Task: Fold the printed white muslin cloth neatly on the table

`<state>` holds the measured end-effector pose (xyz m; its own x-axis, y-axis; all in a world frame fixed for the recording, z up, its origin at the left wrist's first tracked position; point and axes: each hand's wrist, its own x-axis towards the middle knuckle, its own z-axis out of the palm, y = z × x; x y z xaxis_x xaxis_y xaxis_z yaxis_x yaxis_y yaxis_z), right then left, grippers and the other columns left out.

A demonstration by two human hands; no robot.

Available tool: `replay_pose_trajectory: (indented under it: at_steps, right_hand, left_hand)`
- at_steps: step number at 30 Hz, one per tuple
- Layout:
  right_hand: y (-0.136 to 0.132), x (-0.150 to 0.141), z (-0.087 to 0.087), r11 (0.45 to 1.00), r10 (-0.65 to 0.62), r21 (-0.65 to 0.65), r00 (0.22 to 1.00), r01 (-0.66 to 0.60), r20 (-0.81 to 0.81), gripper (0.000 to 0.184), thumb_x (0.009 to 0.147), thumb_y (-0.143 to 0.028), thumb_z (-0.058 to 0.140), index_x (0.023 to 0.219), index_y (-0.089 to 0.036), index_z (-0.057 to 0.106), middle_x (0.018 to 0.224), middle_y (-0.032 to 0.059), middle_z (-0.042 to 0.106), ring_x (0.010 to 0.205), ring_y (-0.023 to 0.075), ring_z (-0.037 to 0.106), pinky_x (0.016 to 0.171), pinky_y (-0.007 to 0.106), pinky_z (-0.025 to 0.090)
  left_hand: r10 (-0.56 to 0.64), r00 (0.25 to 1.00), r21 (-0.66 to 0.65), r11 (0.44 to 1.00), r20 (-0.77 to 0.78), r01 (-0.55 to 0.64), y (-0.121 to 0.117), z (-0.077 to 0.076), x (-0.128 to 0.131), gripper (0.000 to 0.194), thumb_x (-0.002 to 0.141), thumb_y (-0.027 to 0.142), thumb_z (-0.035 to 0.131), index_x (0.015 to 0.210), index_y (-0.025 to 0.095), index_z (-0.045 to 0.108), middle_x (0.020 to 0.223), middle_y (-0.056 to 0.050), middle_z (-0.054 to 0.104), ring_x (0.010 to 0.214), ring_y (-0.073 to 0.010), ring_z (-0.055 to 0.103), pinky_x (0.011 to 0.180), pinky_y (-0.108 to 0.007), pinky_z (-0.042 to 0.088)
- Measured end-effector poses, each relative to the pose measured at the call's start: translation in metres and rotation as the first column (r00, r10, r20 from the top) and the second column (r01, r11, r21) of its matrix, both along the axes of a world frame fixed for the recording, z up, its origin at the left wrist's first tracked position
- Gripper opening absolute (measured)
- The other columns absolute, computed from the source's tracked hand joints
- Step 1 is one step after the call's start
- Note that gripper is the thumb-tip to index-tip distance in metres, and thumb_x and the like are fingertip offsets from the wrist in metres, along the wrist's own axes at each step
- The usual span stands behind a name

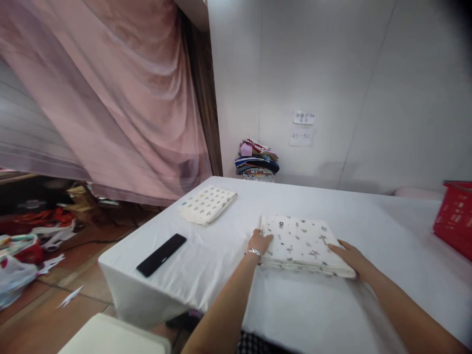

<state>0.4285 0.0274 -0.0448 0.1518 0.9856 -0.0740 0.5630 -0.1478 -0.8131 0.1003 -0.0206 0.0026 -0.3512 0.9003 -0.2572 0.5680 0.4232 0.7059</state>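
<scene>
A folded white cloth (297, 241) with small dark printed figures lies on the white-covered table, its layers showing along the near edge. My left hand (260, 242), with a silvery band at the wrist, holds the cloth's left edge, thumb on top. At the opposite edge my right hand (348, 258) grips the right side, and its lower fingers are hidden. Farther left lies a second folded cloth (208, 204), cream with a small repeated print; neither hand touches it.
A black flat object (161, 254) lies near the table's left edge. A red basket (455, 219) stands at the far right. Folded fabrics (257, 160) are stacked behind the table by the wall. A pink curtain (147, 98) hangs at left, with bags (16, 275) on the floor.
</scene>
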Motion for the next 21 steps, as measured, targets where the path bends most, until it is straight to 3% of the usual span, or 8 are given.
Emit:
replay_pose_trajectory:
  at_steps: [2, 7, 11, 16, 21]
  right_hand:
    - [-0.006, -0.005, 0.009, 0.995, -0.010, -0.101, 1.000, 0.007, -0.027, 0.069, 0.062, -0.058, 0.062, 0.117, -0.017, 0.056, 0.108, 0.0138, 0.063, 0.093, 0.0267, 0.062, 0.079, 0.036, 0.048]
    - [-0.014, -0.012, 0.023, 0.991, -0.001, -0.131, 0.995, -0.013, -0.102, 0.068, 0.065, -0.052, 0.062, 0.121, -0.015, 0.052, 0.116, 0.0126, 0.059, 0.098, 0.0242, 0.059, 0.084, 0.033, 0.046]
    - [-0.014, -0.005, 0.023, 0.991, -0.018, -0.132, 0.988, -0.003, -0.154, 0.069, 0.065, -0.049, 0.064, 0.123, -0.016, 0.050, 0.109, 0.0111, 0.063, 0.092, 0.0237, 0.062, 0.079, 0.032, 0.048]
    - [-0.011, 0.009, 0.021, 0.990, -0.053, -0.137, 0.977, 0.025, -0.208, 0.072, 0.065, -0.047, 0.066, 0.126, -0.014, 0.048, 0.102, 0.0124, 0.066, 0.086, 0.0240, 0.064, 0.072, 0.031, 0.050]
    - [-0.008, 0.013, 0.019, 0.978, -0.008, -0.206, 0.977, -0.037, -0.212, 0.069, 0.065, -0.048, 0.066, 0.122, -0.014, 0.050, 0.103, 0.0115, 0.066, 0.087, 0.0232, 0.064, 0.073, 0.031, 0.050]
  left_hand:
    - [0.002, 0.999, -0.019, 1.000, 0.037, -0.001, 0.001, 0.001, 0.000, 0.064, 0.072, 0.045, 0.055, 0.124, 0.012, 0.038, 0.119, -0.016, 0.056, 0.107, -0.0235, 0.055, 0.087, -0.029, 0.041]
    - [-0.029, 0.999, 0.001, 1.000, 0.022, 0.029, 0.000, -0.002, -0.004, 0.072, 0.071, 0.041, 0.059, 0.130, 0.011, 0.031, 0.123, -0.016, 0.053, 0.112, -0.0237, 0.051, 0.091, -0.030, 0.039]
    - [-0.047, 0.997, 0.017, 0.999, 0.058, 0.046, -0.005, -0.005, -0.006, 0.074, 0.071, 0.039, 0.061, 0.132, 0.012, 0.030, 0.121, -0.014, 0.055, 0.110, -0.0223, 0.052, 0.090, -0.029, 0.040]
    - [-0.077, 0.973, 0.038, 0.997, 0.219, 0.070, -0.020, -0.007, -0.002, 0.074, 0.068, 0.036, 0.065, 0.131, 0.013, 0.032, 0.112, -0.010, 0.060, 0.095, -0.0184, 0.060, 0.081, -0.025, 0.044]
    - [-0.036, 0.960, 0.047, 0.999, 0.276, 0.024, -0.027, -0.011, 0.001, 0.073, 0.070, 0.035, 0.062, 0.132, 0.012, 0.031, 0.109, -0.010, 0.060, 0.091, -0.0177, 0.060, 0.078, -0.025, 0.045]
